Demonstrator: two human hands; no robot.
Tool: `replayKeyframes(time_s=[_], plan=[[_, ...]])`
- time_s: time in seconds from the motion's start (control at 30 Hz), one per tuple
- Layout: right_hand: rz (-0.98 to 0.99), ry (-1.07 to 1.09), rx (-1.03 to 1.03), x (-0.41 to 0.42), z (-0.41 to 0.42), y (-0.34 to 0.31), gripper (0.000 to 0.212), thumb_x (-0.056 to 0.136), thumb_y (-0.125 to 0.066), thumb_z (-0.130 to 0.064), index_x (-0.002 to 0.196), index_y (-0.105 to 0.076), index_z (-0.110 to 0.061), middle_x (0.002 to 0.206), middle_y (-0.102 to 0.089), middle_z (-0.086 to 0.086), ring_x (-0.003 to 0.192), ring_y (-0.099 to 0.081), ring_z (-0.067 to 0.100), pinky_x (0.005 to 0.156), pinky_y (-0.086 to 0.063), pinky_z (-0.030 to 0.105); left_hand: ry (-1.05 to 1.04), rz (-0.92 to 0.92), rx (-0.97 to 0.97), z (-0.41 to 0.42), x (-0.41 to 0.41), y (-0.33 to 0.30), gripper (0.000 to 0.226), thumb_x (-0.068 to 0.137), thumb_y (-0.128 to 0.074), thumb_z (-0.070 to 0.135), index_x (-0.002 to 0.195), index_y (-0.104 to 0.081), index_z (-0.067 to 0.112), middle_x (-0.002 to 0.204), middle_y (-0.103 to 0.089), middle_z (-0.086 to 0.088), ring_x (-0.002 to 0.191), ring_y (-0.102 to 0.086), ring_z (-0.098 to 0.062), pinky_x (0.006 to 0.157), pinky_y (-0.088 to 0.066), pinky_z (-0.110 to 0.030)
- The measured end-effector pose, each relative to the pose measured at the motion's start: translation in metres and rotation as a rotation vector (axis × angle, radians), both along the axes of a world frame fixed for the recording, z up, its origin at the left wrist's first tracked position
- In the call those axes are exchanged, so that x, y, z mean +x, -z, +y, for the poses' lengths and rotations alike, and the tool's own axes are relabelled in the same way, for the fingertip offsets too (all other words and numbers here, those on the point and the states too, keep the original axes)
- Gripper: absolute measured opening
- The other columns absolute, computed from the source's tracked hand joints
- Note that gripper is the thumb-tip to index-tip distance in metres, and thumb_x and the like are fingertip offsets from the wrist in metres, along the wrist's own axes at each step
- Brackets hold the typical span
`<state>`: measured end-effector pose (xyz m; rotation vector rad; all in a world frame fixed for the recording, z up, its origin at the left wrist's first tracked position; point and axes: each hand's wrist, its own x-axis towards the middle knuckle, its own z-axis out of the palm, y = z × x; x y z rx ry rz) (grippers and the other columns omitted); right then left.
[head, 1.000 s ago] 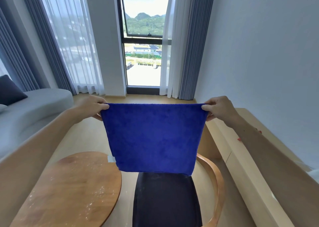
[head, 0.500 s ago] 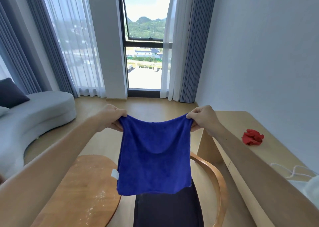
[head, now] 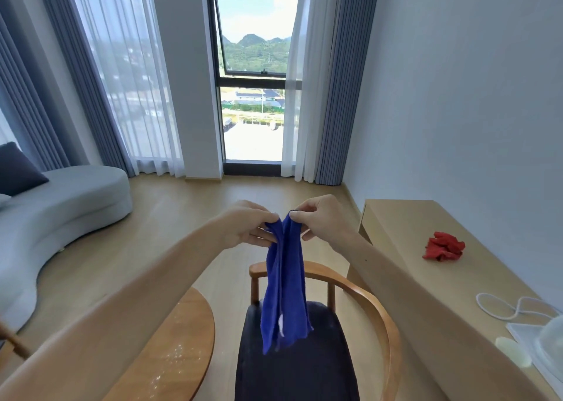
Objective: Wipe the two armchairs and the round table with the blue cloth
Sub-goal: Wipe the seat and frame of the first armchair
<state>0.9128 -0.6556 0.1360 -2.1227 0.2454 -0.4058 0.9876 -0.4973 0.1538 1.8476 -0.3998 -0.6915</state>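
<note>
The blue cloth (head: 285,291) hangs folded in half, its two top corners pinched together. My left hand (head: 249,224) grips one corner and my right hand (head: 320,217) grips the other, fingertips almost touching. Below the cloth stands an armchair (head: 377,315) with a curved wooden back and a dark seat. The round wooden table (head: 179,345) sits to its left, with pale specks on its top. A wooden piece at the far left edge may belong to a second chair (head: 12,341).
A long wooden desk (head: 405,220) runs along the right wall with a red cloth (head: 444,246), a white cable (head: 511,307) and a white device on it. A grey sofa (head: 61,202) curves along the left. Window and curtains lie ahead.
My hands came together, folding the spread cloth in half so it now hangs narrow. The view tilted down, showing more of the armchair and desk.
</note>
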Motion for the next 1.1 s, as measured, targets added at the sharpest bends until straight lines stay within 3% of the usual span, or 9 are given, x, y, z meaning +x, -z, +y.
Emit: replayKeyframes(time_s=[0.17,0.27,0.5,0.6,0.73,0.9,0.97,1.03,1.1], plan=[[0.053,-0.096,0.035,0.002,0.000,0.004,0.013,0.095,-0.057,-0.012,0.097,-0.069,-0.010,0.086,-0.071,0.005,0.078,-0.071,0.018,0.070,-0.060,0.028,0.010,0.092,-0.066,-0.004,-0.003,0.004,0.022,0.094,-0.057,0.011,0.111,-0.061,-0.002,0.103,-0.070,-0.019,0.093,-0.070,-0.030,0.087,-0.056,-0.042],[0.149,-0.186,0.156,0.002,-0.006,0.002,0.019,0.091,-0.054,-0.001,0.100,-0.069,-0.009,0.093,-0.071,0.010,0.088,-0.070,0.024,0.081,-0.058,0.034,0.042,0.240,-0.150,0.002,0.001,0.005,0.023,0.092,-0.051,0.002,0.112,-0.059,-0.005,0.098,-0.071,-0.020,0.094,-0.070,-0.034,0.087,-0.056,-0.043],[0.020,-0.279,0.005,-0.004,-0.010,-0.002,0.022,0.083,-0.074,-0.013,0.103,-0.066,-0.013,0.090,-0.070,-0.003,0.082,-0.066,0.006,0.069,-0.052,0.015,0.160,0.378,-0.311,0.012,0.004,0.009,0.037,0.090,-0.034,-0.017,0.116,-0.059,-0.009,0.111,-0.066,-0.027,0.103,-0.066,-0.037,0.084,-0.057,-0.040],[-0.075,-0.257,-0.029,-0.005,-0.014,-0.002,0.016,0.086,-0.069,-0.008,0.102,-0.068,-0.012,0.088,-0.069,-0.004,0.081,-0.065,0.002,0.071,-0.052,0.016,0.165,0.350,-0.322,0.012,0.002,0.012,0.041,0.088,-0.038,-0.020,0.110,-0.068,-0.002,0.100,-0.069,-0.016,0.100,-0.068,-0.031,0.083,-0.058,-0.041],[-0.095,-0.265,-0.008,-0.007,-0.023,-0.005,0.016,0.093,-0.059,-0.005,0.104,-0.068,-0.012,0.093,-0.070,-0.001,0.091,-0.066,0.012,0.083,-0.055,0.027,0.247,0.192,-0.270,0.015,0.002,0.014,0.042,0.090,-0.046,-0.013,0.111,-0.072,0.014,0.083,-0.067,0.000,0.092,-0.067,-0.018,0.083,-0.057,-0.038],[-0.122,-0.269,0.080,-0.010,-0.033,-0.014,0.021,0.093,-0.055,0.001,0.100,-0.068,-0.015,0.089,-0.070,-0.003,0.088,-0.065,0.011,0.083,-0.054,0.029,0.138,-0.417,0.005,0.016,0.009,0.027,0.013,0.088,-0.065,0.013,0.096,-0.064,0.022,0.097,-0.063,0.000,0.090,-0.062,-0.016,0.067,-0.052,-0.020],[-0.129,-0.266,0.115,-0.011,-0.036,-0.017,0.022,0.093,-0.055,0.001,0.098,-0.067,-0.017,0.087,-0.069,-0.006,0.087,-0.064,0.008,0.081,-0.055,0.027,0.063,-0.598,0.123,0.017,0.013,0.040,0.026,0.081,-0.074,0.022,0.099,-0.056,0.023,0.099,-0.059,0.004,0.090,-0.057,-0.012,0.068,-0.048,-0.018],[-0.129,-0.267,0.131,-0.012,-0.037,-0.019,0.021,0.093,-0.056,0.001,0.099,-0.067,-0.016,0.089,-0.069,-0.004,0.087,-0.064,0.009,0.081,-0.055,0.027,0.081,-0.615,0.131,0.017,0.013,0.052,0.035,0.078,-0.077,0.025,0.104,-0.054,0.022,0.100,-0.060,0.006,0.092,-0.058,-0.009,0.073,-0.049,-0.018],[-0.125,-0.268,0.126,-0.012,-0.037,-0.021,0.021,0.093,-0.056,0.001,0.099,-0.067,-0.015,0.089,-0.069,-0.003,0.086,-0.064,0.008,0.082,-0.055,0.026,0.142,-0.614,0.136,0.015,0.010,0.059,0.029,0.081,-0.075,0.022,0.103,-0.056,0.020,0.097,-0.065,0.005,0.088,-0.062,-0.009,0.076,-0.053,-0.023]])
